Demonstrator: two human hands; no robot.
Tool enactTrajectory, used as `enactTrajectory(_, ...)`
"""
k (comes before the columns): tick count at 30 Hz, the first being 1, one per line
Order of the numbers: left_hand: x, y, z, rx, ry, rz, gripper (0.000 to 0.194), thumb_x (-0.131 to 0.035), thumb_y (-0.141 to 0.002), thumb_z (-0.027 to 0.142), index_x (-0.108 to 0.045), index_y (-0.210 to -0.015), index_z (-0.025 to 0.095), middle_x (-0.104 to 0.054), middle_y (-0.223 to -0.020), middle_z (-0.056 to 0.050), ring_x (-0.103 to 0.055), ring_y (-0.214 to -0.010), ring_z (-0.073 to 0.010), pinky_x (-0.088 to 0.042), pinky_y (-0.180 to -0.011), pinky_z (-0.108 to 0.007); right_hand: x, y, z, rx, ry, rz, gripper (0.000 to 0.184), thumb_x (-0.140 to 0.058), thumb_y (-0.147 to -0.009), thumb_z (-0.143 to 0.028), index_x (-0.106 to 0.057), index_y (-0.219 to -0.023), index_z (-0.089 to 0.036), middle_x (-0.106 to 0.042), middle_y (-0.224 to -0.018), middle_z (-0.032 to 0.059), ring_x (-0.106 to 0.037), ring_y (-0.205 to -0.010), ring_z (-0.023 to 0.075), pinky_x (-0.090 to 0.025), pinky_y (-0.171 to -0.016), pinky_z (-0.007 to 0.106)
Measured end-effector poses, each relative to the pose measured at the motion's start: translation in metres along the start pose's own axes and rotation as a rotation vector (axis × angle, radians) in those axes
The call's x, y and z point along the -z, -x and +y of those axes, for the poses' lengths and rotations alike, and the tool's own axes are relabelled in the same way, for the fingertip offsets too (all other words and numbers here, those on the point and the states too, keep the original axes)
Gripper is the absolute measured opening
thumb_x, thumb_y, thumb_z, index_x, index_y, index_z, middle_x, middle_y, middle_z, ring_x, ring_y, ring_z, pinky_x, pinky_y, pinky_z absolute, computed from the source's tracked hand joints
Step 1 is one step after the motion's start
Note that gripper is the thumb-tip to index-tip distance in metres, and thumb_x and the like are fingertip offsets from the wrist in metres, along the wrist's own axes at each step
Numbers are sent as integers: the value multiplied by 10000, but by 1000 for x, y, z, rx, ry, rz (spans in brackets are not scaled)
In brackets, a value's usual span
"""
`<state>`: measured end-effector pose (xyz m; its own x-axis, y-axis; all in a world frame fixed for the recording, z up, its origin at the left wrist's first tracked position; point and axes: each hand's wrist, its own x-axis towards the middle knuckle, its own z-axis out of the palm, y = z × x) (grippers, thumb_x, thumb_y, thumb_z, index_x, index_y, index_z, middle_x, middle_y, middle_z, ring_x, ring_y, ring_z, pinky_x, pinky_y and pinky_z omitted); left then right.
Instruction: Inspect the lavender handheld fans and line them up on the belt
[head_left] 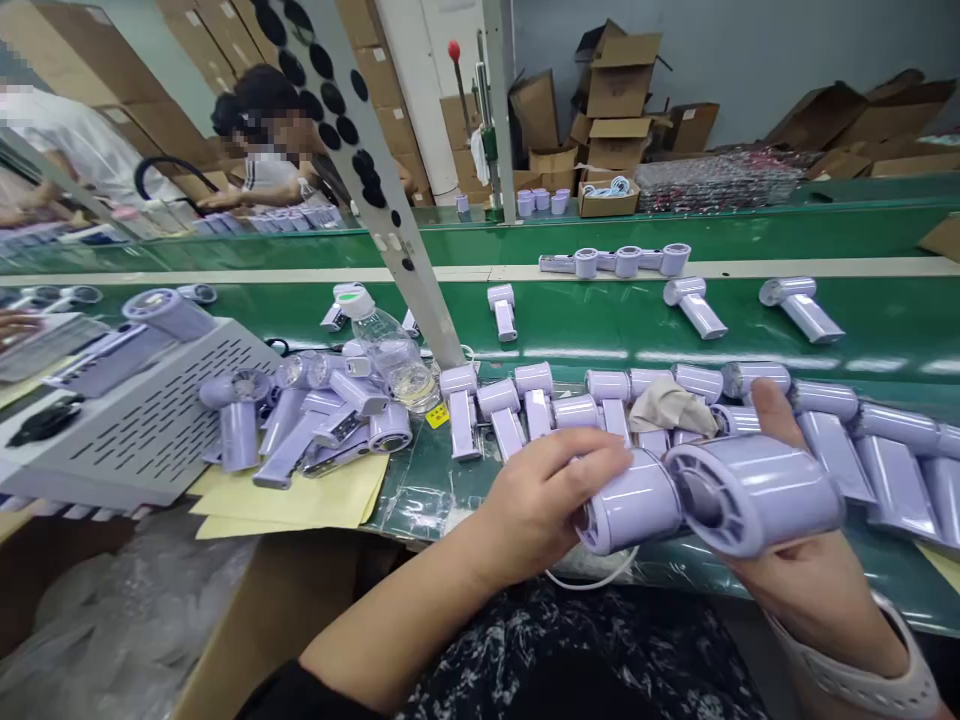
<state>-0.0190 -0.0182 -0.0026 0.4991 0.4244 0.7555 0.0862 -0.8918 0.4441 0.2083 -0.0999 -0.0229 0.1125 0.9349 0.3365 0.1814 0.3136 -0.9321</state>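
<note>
Across the glossy green workbench, the left hand grips a shiny lilac plastic cylinder, just beside the hollow, spoked lilac plastic housing clasped by the right hand, a crumpled beige cloth beyond both.

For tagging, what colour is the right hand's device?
The device is pale lavender, as the head view shows.

Green bench, mid-frame: lilac dryer-shaped units rowed centre to right; clear white-capped bottle left of centre; yellow sheets at left, under lilac pile
</note>
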Motion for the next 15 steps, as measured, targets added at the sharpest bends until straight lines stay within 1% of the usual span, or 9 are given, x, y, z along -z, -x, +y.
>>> enactTrajectory(1,0,1,0,10,-2,0,557,-733,-887,157,-494,-1379,261,-707,-1199,-143,-727,-1074,-240,-631,-890,-371,-1,-3,-5,-33,-113,13,1091,-831,-842,-352,-133,-1679,-327,-660,-1211,95,-703,-980,256,-623,-840,341)
enactTrajectory(3,2,3,1,60,15,17,600,-789,-852,190,-497,-1373,251,-713,-1202,-141,-726,-1094,-244,-620,-926,-371,-5,-11,-14,-135,-461,-3,942,-856,-811,-429,-348,-1601,-371,-654,-963,36,-659,-753,190,-608,-645,269)
enactTrajectory(5,4,5,1,132,28,40,672,-849,-795,210,-495,-1365,250,-714,-1211,-128,-727,-1109,-248,-605,-962,-374,-9,-18,-19,-244,-797,-78,727,-847,-757,-618,-617,-1378,-319,-608,-853,11,-508,-575,112,-512,-473,181)
enactTrajectory(6,6,6,1,165,30,56,705,-872,-765,211,-491,-1358,250,-713,-1209,-121,-730,-1109,-252,-603,-968,-376,-11,-21,-19,-288,-903,-118,662,-803,-753,-707,-701,-1235,-264,-597,-841,13,-409,-523,78,-442,-409,141)
enactTrajectory(7,7,7,1,194,34,72,731,-892,-737,213,-489,-1346,250,-710,-1204,-114,-735,-1102,-254,-605,-964,-377,-12,-23,-18,-325,-973,-154,665,-732,-772,-779,-739,-1121,-213,-593,-845,22,-315,-494,58,-367,-353,113)
enactTrajectory(8,9,8,1,217,44,89,751,-911,-709,216,-489,-1329,248,-707,-1197,-108,-741,-1090,-257,-610,-952,-375,-12,-24,-16,-342,-1021,-186,708,-642,-806,-830,-751,-1063,-180,-591,-854,34,-243,-482,54,-293,-305,101)
enactTrajectory(10,12,8,2,240,95,111,761,-936,-669,213,-493,-1287,248,-708,-1176,-92,-750,-1064,-252,-621,-918,-358,-13,-24,-12,-333,-1087,-218,775,-457,-877,-864,-749,-1078,-174,-591,-889,57,-199,-490,77,-182,-243,97)
enactTrajectory(12,13,6,3,247,160,106,756,-948,-647,194,-502,-1255,250,-717,-1165,-80,-755,-1047,-247,-629,-894,-343,-14,-24,-9,-297,-1128,-243,794,-354,-897,-859,-741,-1126,-205,-593,-970,86,-244,-528,110,-160,-212,101)
enactTrajectory(15,13,5,3,255,187,111,758,-965,-620,201,-522,-1232,259,-728,-1147,-70,-756,-1032,-257,-638,-882,-361,-18,-23,-10,-244,-1182,-285,739,-385,-874,-830,-740,-1108,-226,-555,-991,87,-267,-582,135,-220,-205,102)
